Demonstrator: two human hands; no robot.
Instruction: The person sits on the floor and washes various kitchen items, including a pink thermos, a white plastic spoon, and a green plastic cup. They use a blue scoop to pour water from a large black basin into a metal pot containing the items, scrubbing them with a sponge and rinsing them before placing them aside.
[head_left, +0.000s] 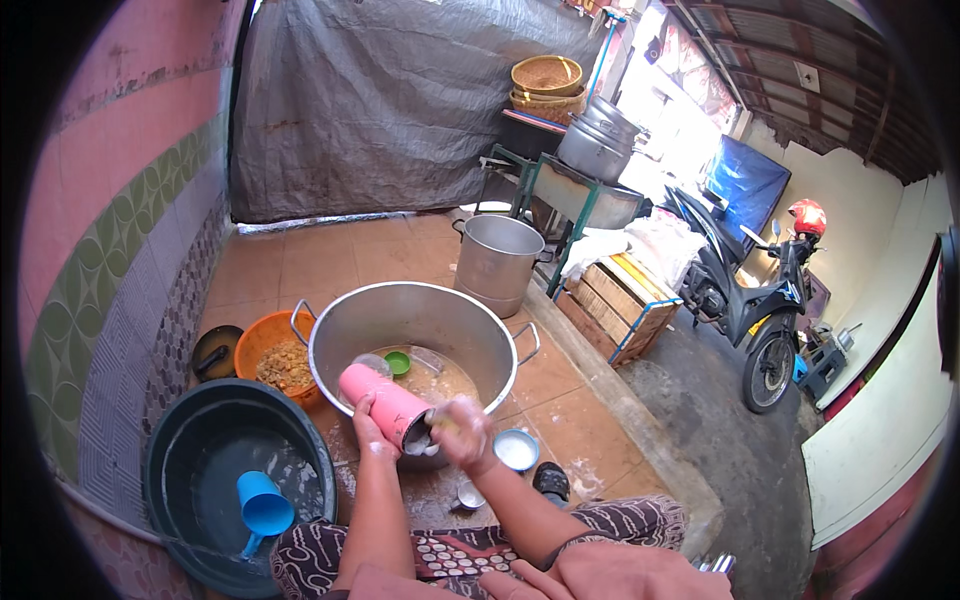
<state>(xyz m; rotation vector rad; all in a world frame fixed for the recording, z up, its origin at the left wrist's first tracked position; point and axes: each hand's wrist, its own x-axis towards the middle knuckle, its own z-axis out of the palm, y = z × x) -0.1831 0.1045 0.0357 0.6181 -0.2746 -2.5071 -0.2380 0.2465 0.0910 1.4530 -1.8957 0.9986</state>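
A pink cylindrical container (386, 405) lies tilted over the near rim of a large two-handled metal pot (420, 300), its dark opening towards me. My left hand (373, 433) is closed around its lower side. At the opening is my right hand (463, 433), blurred and whitened with foam, its fingers curled on something yellowish that I cannot make out. Inside the pot, brownish water holds a green bowl (398, 364) and clear plastic items. A bowl of white matter (516, 450) and a small metal cup (470, 496) stand on the floor to the right.
A dark tub (240, 457) of water holds a blue dipper (264, 502) at the left. Behind it are an orange basin (277, 349) of food scraps and a dark pan (217, 352). A tall metal pot (499, 262), a wooden crate (619, 304) and a motorcycle (750, 285) stand farther right.
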